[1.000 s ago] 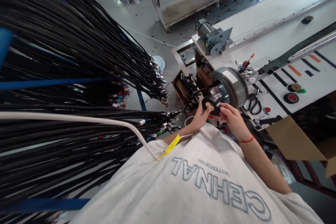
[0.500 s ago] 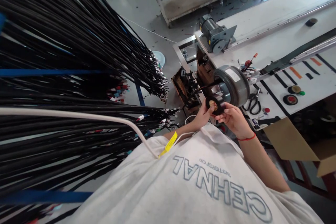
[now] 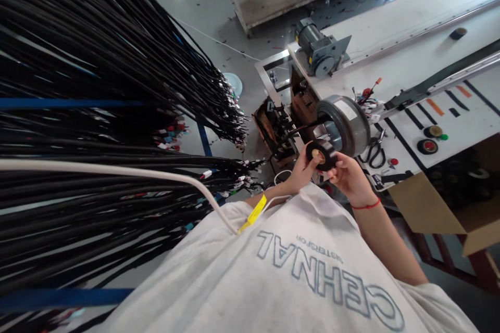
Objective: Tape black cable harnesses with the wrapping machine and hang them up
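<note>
Both my hands hold a small roll of black tape [image 3: 322,155] with a brown core, just in front of my chest. My left hand [image 3: 300,170] grips its left edge with thumb and fingers. My right hand [image 3: 350,177] cups it from the right and below; a red string circles that wrist. Directly behind the tape roll sits a large grey spool [image 3: 346,125] at the end of the white workbench [image 3: 410,67].
A thick mass of black cables [image 3: 97,114] with connector ends hangs on a blue rack at left. On the bench lie scissors [image 3: 375,151], two tape rolls [image 3: 427,143] and a grey motor [image 3: 318,52]. A cardboard box [image 3: 441,203] stands below right.
The tape roll and both hands have risen slightly toward the grey spool; the roll has turned a little in my fingers. The view has shifted slightly.
</note>
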`<state>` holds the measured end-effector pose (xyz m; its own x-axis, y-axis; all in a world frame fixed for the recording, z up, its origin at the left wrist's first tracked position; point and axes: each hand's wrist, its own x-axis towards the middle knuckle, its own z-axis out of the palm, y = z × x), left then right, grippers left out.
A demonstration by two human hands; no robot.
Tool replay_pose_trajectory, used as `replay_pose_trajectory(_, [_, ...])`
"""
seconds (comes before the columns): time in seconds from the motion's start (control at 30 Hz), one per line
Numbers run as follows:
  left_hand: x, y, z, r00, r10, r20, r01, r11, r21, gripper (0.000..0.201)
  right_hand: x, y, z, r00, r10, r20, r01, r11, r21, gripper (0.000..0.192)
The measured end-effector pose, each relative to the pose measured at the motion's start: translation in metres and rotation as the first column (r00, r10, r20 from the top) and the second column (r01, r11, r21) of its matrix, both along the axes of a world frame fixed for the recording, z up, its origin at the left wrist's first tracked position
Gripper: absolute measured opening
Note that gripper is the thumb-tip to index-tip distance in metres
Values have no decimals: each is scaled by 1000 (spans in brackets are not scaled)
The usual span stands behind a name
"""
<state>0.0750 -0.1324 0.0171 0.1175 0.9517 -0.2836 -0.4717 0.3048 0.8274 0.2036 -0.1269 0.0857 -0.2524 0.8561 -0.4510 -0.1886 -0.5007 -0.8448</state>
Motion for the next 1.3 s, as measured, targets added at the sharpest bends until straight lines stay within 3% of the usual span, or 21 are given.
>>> replay_pose_trajectory(0.13, [5,1,-9,1000,27,0,-26,995,96,68,-5,-4,-8,995,-79,-64,83,995,60,22])
replay_pose_trajectory(0.27, [4,3,-21,999,-10,50,1,986,169,75,0,-6,-6,993,-24,-116,31,998,57,24])
replay_pose_trajectory(0.37, [-6,10,-20,976,-175,130,149,971,185,83,7,-6,0,1000,0,29,-5,989,149,28])
replay_pose_trajectory(0.47, [-16,16,-9,928,-299,221,250,942,223,92,9,-5,2,966,79,245,-134,966,221,33])
replay_pose_trajectory(0.57, [-16,17,6,958,-245,147,212,955,206,75,6,-7,-1,936,138,323,-221,946,238,31])
replay_pose_trajectory(0.73, [-1,8,21,995,-100,9,95,971,217,52,6,-13,-13,936,137,323,-237,926,295,27])
replay_pose_trajectory(0.9, [7,4,23,999,-26,-30,32,976,216,45,9,-13,-20,959,84,272,-170,935,310,30])
replay_pose_trajectory(1.03, [9,4,22,999,-13,-44,21,984,174,43,12,-11,-21,976,152,155,-188,949,253,28])
replay_pose_trajectory(1.2, [13,5,21,1000,2,24,-7,984,178,45,13,-12,-27,975,93,201,-151,942,299,24])
replay_pose_trajectory(1.3, [13,7,21,999,40,2,-40,984,175,43,14,-10,-28,976,133,174,-182,933,311,25])
